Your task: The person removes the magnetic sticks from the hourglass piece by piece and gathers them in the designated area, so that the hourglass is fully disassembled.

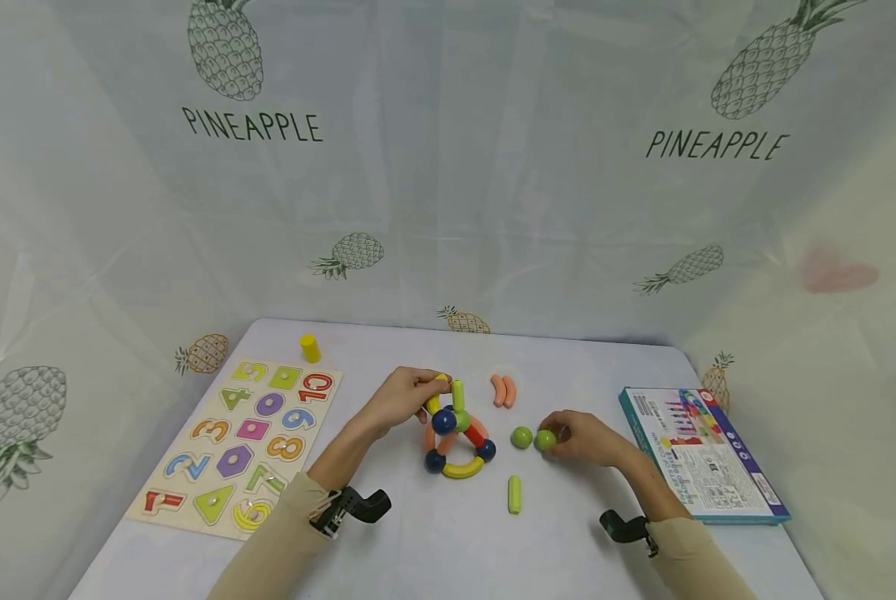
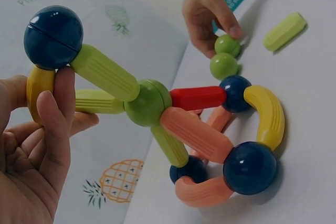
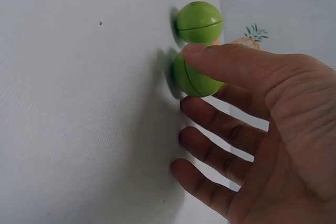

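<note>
My left hand (image 1: 401, 400) pinches a yellow curved stick (image 2: 38, 90), whose end meets a dark blue ball (image 2: 53, 38) at the top of a ball-and-stick model. Lime sticks join at a green centre ball (image 2: 148, 102), and from it a red stick (image 2: 198, 98) and an orange stick (image 2: 197, 134) slope down to the base. Blue balls with curved yellow and orange sticks form that base on the table. To the right, my right hand (image 1: 584, 439) pinches a green ball (image 3: 195, 80) between thumb and index finger. A second green ball (image 3: 199, 23) lies beside it.
A lime stick (image 1: 514, 494) lies nearer me, and two orange curved sticks (image 1: 503, 391) lie farther back. A wooden number puzzle board (image 1: 185, 483) is on the left, a yellow cylinder (image 1: 309, 348) behind it. A flat box (image 1: 706, 454) lies at the right.
</note>
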`<state>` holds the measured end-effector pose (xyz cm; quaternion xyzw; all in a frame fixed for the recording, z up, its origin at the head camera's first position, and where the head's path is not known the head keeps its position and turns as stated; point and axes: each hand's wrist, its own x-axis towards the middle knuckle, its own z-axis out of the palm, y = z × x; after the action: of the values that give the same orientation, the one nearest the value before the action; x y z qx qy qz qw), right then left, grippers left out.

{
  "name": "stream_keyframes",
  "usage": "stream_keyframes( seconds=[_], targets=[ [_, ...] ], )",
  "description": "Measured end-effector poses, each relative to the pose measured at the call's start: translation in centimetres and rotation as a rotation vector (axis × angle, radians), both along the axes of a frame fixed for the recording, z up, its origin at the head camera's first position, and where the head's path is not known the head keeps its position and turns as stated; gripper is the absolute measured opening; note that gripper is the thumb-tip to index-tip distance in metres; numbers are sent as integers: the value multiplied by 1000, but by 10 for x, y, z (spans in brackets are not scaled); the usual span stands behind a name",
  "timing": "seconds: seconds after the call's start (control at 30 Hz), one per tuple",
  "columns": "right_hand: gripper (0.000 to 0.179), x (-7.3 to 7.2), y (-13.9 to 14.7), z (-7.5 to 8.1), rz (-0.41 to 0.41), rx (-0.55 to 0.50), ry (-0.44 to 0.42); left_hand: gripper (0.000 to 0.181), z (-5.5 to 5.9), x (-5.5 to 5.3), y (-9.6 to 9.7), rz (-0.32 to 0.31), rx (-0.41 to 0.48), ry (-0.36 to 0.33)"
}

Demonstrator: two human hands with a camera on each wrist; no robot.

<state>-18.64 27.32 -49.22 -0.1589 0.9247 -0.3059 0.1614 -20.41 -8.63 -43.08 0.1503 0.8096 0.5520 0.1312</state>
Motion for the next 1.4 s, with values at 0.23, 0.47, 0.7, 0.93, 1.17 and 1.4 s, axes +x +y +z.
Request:
stream_keyframes(
  seconds=[0.23,0.47,0.7,0.93,1.17,1.4],
  targets=[
    [45,0,0,1,14,-8,7,33,-1,-1,0,3,4,-6],
    [28,-9,-15,22,-70,-50,140,35,0,0,-1,7,-5,-14],
    [13,-12,-76,48,-71,-209,231,32,0,-2,-3,-1,-2,-30],
    [32,-17,-128,43,-21,-302,222,36,-2,-3,-5,-12,22,-36],
    [33,-18,-145,39,-21,-327,234,42,-6,-4,-5,6,35,-49],
    [30,-18,-146,36,-43,-359,236,41,-7,-5,-7,14,41,-47]
  ],
)
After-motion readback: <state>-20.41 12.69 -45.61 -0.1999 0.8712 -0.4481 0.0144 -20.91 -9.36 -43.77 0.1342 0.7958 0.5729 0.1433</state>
